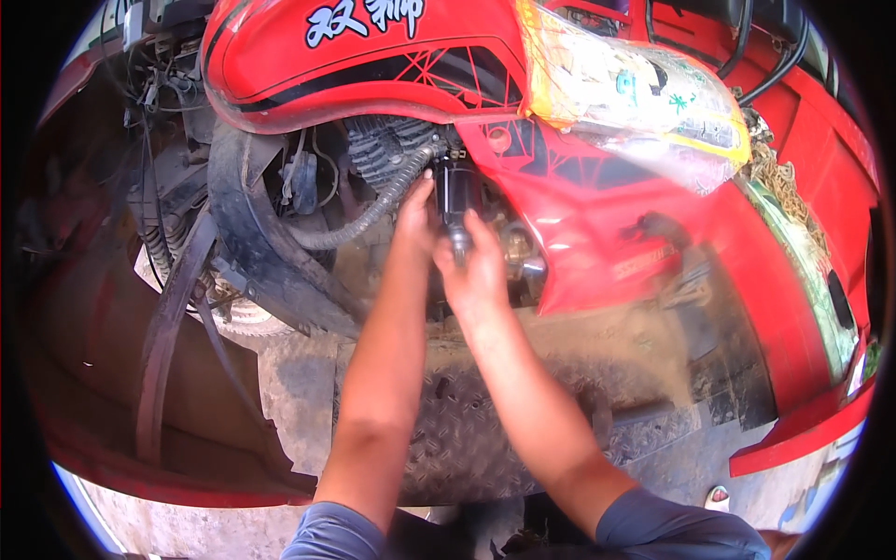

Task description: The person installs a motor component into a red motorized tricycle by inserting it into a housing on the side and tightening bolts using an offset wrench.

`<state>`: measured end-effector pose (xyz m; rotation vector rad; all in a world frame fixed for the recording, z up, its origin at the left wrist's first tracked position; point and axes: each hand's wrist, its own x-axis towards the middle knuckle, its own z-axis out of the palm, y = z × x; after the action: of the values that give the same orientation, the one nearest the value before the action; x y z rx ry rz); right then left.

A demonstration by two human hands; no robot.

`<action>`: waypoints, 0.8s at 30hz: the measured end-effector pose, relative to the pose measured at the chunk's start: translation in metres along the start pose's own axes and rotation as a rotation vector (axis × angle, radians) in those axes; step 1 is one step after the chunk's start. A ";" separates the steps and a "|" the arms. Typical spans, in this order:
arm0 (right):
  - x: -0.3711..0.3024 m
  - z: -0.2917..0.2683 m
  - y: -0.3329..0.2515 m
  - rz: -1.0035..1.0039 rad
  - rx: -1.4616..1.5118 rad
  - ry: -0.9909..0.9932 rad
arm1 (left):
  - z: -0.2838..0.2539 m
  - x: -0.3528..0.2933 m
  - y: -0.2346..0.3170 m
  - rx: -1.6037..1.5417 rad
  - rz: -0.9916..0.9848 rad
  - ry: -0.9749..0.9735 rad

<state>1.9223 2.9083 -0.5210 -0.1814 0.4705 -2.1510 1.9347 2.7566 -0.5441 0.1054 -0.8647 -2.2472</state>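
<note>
I see the black cylindrical part (457,189) right of the ribbed hose (390,196); my right hand (480,271) grips its near end, perhaps for steadiness; my left hand's (416,222) grip I cannot tell.

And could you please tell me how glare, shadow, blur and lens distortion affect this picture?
Head view: glare whitens patches of the yellow-edged plastic bag; the far-left recess sits in deep shadow; same view, the left hand and right hand look slightly smeared; the fisheye bows the red lower body edge.
</note>
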 end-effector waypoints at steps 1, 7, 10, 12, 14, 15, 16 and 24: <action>0.000 0.004 0.004 -0.010 0.069 -0.065 | 0.005 -0.005 0.002 0.054 0.034 -0.060; -0.004 0.029 0.029 -0.189 -0.014 0.099 | 0.036 -0.034 0.019 0.353 -0.016 -0.034; -0.004 0.026 0.036 -0.229 -0.157 0.096 | 0.047 -0.053 0.028 0.386 -0.081 0.055; 0.000 0.023 0.040 -0.305 -0.176 0.069 | 0.051 -0.071 0.028 0.515 0.010 -0.060; 0.003 0.018 0.044 -0.352 -0.264 0.107 | 0.048 -0.090 0.023 0.585 0.093 -0.028; 0.003 0.015 0.045 -0.363 -0.321 0.086 | 0.045 -0.097 0.021 0.621 0.101 0.001; 0.004 0.011 0.045 -0.274 -0.247 0.080 | 0.042 -0.100 0.017 0.652 0.094 0.037; 0.006 -0.030 0.005 -0.276 -0.904 -0.118 | 0.025 -0.070 -0.023 0.703 0.419 0.208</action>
<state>1.9136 2.9091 -0.5509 -0.9073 1.3853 -2.0170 1.9653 2.8283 -0.5510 0.4281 -1.3762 -1.4441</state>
